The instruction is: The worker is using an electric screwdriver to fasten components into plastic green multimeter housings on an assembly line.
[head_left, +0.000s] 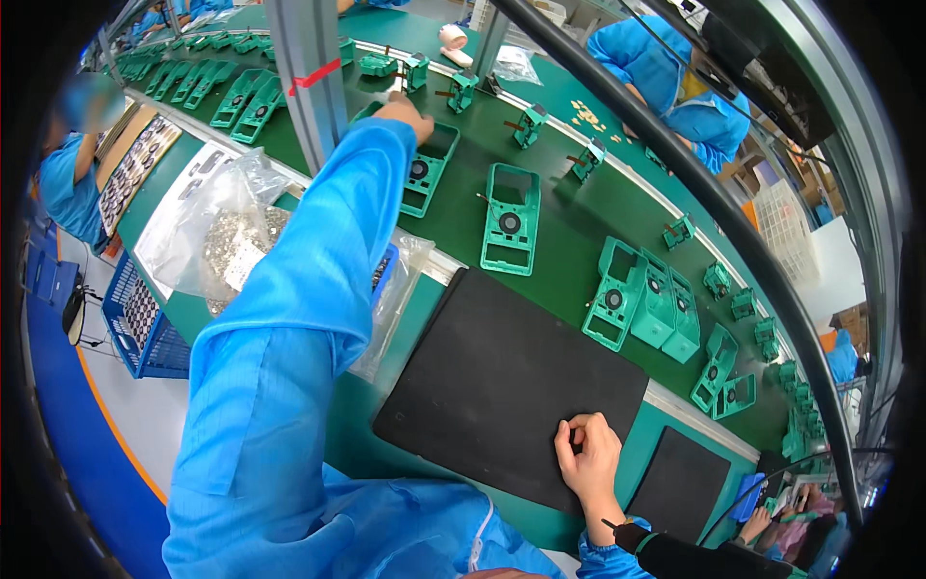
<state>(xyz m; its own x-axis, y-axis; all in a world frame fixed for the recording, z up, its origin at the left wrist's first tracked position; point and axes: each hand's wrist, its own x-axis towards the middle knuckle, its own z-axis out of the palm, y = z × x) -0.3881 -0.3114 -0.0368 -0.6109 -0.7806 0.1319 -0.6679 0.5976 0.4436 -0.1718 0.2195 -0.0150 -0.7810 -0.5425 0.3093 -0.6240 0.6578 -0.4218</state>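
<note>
Blue sleeve point(280, 386) is nearest the camera, run from lower left up across the view to the left hand point(405, 118). Left hand is placed at the far end of a green housing point(417, 188), near the metal post point(311, 82) marked with red tape; its fingers are mostly hidden, so whether the housing is grasped or only touched cannot be told. That housing is laid on the dark green strip point(569, 227), beyond the near metal rail. Right hand point(590, 458) is held loosely curled over the lower right part of a black mat point(502, 357), thumb and index finger bent toward each other; nothing can be made out in it, and contact with the mat cannot be told. Mat is laid on the green surface point(352, 420), its far edge lapped over the rail; a smaller mat point(680, 482) is set to its right. On the strip, a single housing point(509, 222) is placed right of the reached one, a group of housings point(651, 299) further right, two more past that. Small green parts point(528, 125) are spaced along the far rail. Left of the sleeve, a clear bag point(241, 236) is filled with small parts; a blue tray point(389, 265) is partly covered by the sleeve. A blue basket point(159, 338) is stood at lower left.
</note>
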